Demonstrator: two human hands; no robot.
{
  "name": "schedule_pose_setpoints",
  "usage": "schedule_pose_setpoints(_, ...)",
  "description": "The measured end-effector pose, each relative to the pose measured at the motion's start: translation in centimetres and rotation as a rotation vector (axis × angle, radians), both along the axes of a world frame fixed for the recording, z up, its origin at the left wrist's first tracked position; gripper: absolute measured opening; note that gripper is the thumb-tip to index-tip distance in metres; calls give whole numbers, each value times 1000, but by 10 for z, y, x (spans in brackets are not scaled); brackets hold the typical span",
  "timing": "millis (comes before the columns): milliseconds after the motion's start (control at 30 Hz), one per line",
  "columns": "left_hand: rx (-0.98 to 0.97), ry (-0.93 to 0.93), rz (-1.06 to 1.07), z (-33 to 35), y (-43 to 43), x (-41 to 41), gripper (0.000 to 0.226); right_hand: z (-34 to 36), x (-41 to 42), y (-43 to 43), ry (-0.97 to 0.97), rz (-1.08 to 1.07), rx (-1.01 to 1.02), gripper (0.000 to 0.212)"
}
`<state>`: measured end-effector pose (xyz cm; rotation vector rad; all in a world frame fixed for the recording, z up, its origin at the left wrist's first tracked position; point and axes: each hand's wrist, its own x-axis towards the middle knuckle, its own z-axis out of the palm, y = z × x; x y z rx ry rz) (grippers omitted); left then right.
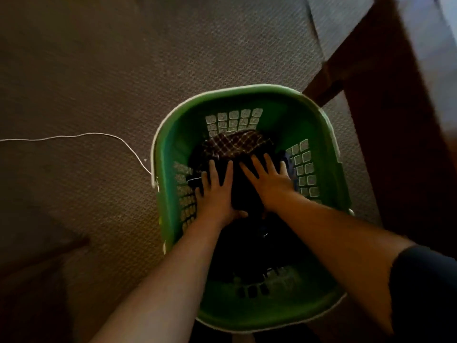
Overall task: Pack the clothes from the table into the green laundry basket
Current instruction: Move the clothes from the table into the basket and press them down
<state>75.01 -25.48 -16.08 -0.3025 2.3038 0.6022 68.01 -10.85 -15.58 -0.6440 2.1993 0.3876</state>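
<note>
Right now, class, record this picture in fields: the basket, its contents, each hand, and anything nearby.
basket: green, on the carpet, beside wooden furniture
contents: dark clothes, with a plaid cloth at the far side
left hand: flat, fingers spread, pressing the dark clothes
right hand: flat, fingers spread, pressing the dark clothes
nearby: white cord on the carpet

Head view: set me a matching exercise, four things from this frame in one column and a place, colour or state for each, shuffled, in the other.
1 plaid garment
2 white cord
3 left hand
4 laundry basket

A on the carpet, left of the basket
B green, white-edged rim
C flat, fingers spread, on dark clothes
D inside the basket, far end

Pairs: 1-D, 2-A, 3-C, 4-B
</note>
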Motion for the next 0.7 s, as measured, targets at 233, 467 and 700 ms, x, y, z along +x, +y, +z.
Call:
schedule_pose_setpoints(233,-11,-158,10,-125,11,-5,143,-121,15,12,9,11,24,78)
schedule_pose_setpoints(467,8,-183,85,-173,11,-37,135,-159,-7,9,34,-31,-54,58)
schedule_pose_setpoints(700,-15,-57,56,-128,12,-6,137,-126,31,16,108,-38,-86,96)
